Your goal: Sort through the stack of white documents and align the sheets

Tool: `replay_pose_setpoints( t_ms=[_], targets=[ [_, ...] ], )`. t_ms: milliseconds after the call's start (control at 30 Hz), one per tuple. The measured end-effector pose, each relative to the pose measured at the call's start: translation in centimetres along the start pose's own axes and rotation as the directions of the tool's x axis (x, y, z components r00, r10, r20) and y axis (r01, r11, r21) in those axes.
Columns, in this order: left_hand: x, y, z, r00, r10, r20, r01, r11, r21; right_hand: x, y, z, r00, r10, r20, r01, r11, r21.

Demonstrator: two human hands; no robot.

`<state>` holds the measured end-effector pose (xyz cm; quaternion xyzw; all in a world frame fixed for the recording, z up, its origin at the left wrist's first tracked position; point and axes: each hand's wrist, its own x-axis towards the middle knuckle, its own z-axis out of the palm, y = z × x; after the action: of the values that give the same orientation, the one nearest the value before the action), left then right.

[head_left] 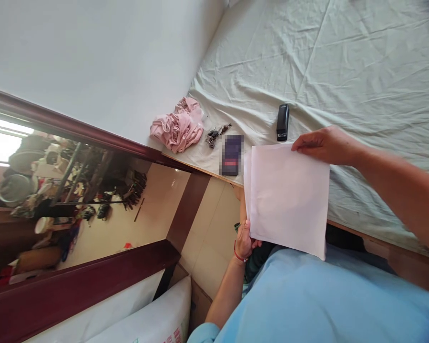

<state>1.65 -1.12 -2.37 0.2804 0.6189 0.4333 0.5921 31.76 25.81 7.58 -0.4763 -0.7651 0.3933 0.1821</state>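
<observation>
A stack of white paper sheets [289,200] is held between my two hands, over the front edge of the cloth-covered surface and partly over my lap. Its left edges are slightly fanned. My left hand [245,239], with a red string bracelet at the wrist, grips the lower left corner, thumb in front and fingers behind. My right hand [321,144] pinches the top edge toward the right. Just beyond that top edge lies a black stapler [282,122]. Left of the sheets is a dark, pixelated rectangular item [232,156] whose kind I cannot make out.
A wrinkled pale sheet [361,76] covers the wide surface. Crumpled pink cloth [178,127] and a bunch of keys [214,136] lie near its left edge, by the white wall [103,57]. Lower left are a maroon frame [93,286] and a white printed sack [157,317].
</observation>
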Motion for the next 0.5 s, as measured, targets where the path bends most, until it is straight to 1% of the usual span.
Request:
replay_pose_setpoints(
  t_ms=[100, 167, 333, 400, 500],
  targets=[
    [0.0, 0.1, 0.2, 1.000, 0.005, -0.011, -0.005, 1.000, -0.017, 0.3, 0.3, 0.3, 0.999, -0.048, -0.027, 0.046, 0.997, -0.055],
    [0.0, 0.0, 0.2, 1.000, 0.002, -0.006, -0.002, 1.000, -0.026, 0.3, 0.2, 0.4, 0.993, -0.105, -0.054, 0.100, 0.991, -0.091],
    [0.2, -0.3, 0.0, 1.000, 0.022, 0.009, -0.021, 1.000, -0.016, 0.6, -0.6, 0.6, 0.945, -0.308, -0.110, 0.292, 0.946, -0.144],
    [0.1, -0.3, -0.1, 0.999, 0.030, 0.018, -0.030, 1.000, -0.001, 0.9, -0.8, 0.7, 0.935, -0.340, -0.103, 0.321, 0.932, -0.167],
    [0.0, -0.4, -0.2, 0.999, 0.031, 0.020, -0.031, 0.999, -0.007, 1.2, -0.9, 0.9, 0.936, -0.345, -0.072, 0.325, 0.925, -0.198]
  ],
)
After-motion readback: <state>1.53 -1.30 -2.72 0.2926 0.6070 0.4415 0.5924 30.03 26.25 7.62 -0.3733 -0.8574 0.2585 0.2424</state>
